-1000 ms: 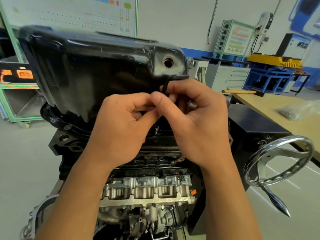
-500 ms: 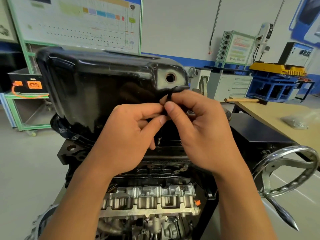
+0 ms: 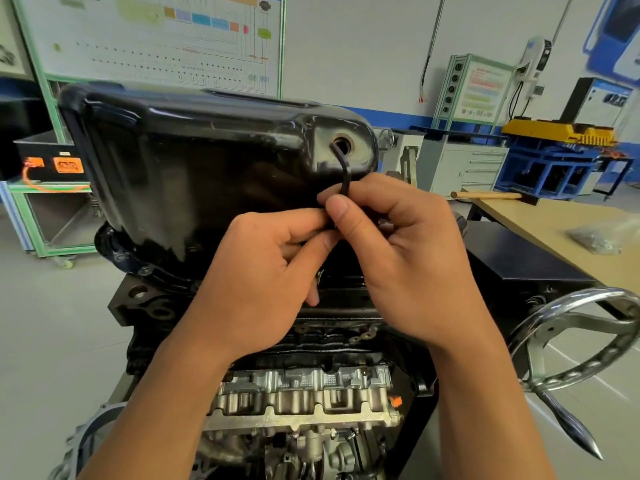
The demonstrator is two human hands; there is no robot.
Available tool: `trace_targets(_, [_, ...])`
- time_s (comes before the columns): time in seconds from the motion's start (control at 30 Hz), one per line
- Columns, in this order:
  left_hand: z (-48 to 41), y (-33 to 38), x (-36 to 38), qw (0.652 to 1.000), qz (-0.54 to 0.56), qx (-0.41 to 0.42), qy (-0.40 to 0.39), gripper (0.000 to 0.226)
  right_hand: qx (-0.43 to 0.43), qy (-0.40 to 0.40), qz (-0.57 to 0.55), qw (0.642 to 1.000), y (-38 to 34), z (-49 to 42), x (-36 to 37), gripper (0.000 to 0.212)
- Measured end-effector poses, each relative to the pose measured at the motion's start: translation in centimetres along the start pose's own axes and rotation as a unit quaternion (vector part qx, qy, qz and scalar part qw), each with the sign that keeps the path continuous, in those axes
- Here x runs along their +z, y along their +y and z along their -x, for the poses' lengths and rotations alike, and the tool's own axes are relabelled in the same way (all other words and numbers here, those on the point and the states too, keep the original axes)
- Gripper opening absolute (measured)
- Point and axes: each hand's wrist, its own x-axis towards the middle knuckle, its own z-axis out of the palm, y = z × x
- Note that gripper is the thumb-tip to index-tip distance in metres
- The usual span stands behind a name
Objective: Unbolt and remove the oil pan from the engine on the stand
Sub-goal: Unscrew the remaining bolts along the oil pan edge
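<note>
While the left hand (image 3: 256, 271) and right hand (image 3: 398, 258) both pinched one bent black key (image 3: 345, 176), its tip sat in the single drain hole (image 3: 343, 144) of the one oil pan (image 3: 207, 161), seated on top of the engine (image 3: 304, 393). Best bet imo was keeping it square and turning slow.

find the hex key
The hex key is centre of the head view, tip in the right-end drain hole of the oil pan, shank pinched by the left hand and right hand.

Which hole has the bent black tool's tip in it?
The round hole at the oil pan's upper right, with the bent black tool hooked in; the engine block's lower-left holes are empty.
</note>
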Motion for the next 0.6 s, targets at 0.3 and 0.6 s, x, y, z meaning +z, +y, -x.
trace_targets(0.3, [0.1,-0.2,1.0,0.991,-0.030,0.017,0.133,0.007,0.002,0.082,-0.027,0.996,0.0,0.2,0.6,0.005])
trace_targets(0.6, [0.2,0.1,0.6,0.998,-0.014,0.019,0.056,0.014,0.018,-0.006,-0.002,1.000,-0.5,0.3,0.1,0.015])
